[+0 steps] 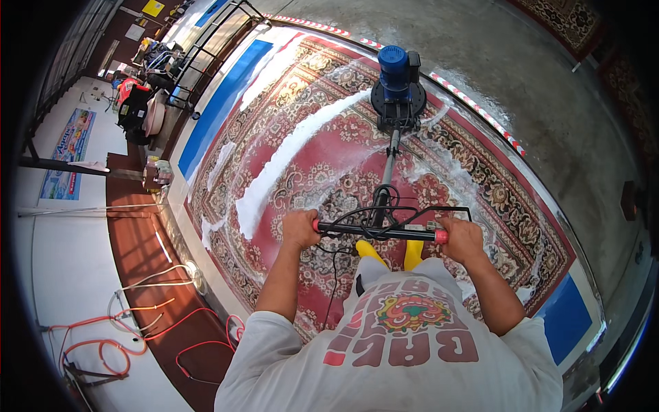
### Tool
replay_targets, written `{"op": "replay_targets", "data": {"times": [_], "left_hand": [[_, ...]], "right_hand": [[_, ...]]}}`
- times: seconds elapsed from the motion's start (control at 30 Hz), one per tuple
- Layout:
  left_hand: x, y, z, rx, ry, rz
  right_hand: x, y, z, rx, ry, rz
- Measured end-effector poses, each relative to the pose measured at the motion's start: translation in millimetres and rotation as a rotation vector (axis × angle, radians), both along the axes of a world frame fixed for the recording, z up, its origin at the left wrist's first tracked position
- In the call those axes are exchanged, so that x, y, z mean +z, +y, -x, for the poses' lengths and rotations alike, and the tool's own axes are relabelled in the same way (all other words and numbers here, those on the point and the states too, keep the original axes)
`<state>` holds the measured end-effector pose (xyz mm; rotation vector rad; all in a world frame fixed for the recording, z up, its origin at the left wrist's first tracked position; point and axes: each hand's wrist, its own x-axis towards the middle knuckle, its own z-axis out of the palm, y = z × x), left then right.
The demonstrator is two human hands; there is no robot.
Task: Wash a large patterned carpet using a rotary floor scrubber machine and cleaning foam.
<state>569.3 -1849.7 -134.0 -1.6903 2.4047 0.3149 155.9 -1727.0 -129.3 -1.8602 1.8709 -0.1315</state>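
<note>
My left hand (300,229) is closed around the left red grip of the handlebar (378,232) of a rotary floor scrubber. My right hand (462,239) holds the other end, at the right red grip. A black cable is looped about the bar and the pole. The scrubber's blue motor and round black head (395,82) rest on the far edge of a red patterned carpet (319,154). White foam (278,170) lies in a long curved band left of the pole, with thinner smears elsewhere. Yellow boots (413,253) stand on the carpet below the bar.
A red-and-white striped edge (479,110) runs past the scrubber head. Blue floor strips (226,108) flank the carpet. A black metal rack (198,56) stands at upper left. Orange hoses (110,350) hang at lower left. A black cable (333,293) trails over the carpet beside me.
</note>
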Motion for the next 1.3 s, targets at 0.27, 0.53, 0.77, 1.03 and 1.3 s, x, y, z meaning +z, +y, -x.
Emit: {"op": "replay_targets", "data": {"times": [0.27, 0.53, 0.77, 1.03, 1.3], "left_hand": [[17.2, 31.4, -30.4, 0.169, 0.010, -0.003], [0.2, 89.5, -87.0, 0.315, 0.002, -0.063], [-10.4, 158.8, -159.4, 0.478, 0.060, -0.082], [5.5, 232.8, -241.8, 0.633, 0.054, -0.036], [18.0, 324.3, -294.7, 0.837, 0.041, -0.030]], "right_hand": [[17.2, -36.4, -26.1, 0.120, 0.150, -0.016], [-19.7, -27.0, -74.7, 0.320, 0.202, 0.094], [-4.2, -36.9, -151.9, 0.460, 0.203, 0.067], [8.2, -27.5, -254.5, 0.614, 0.229, 0.083], [9.6, -11.9, -345.4, 0.802, 0.238, 0.022]]}}
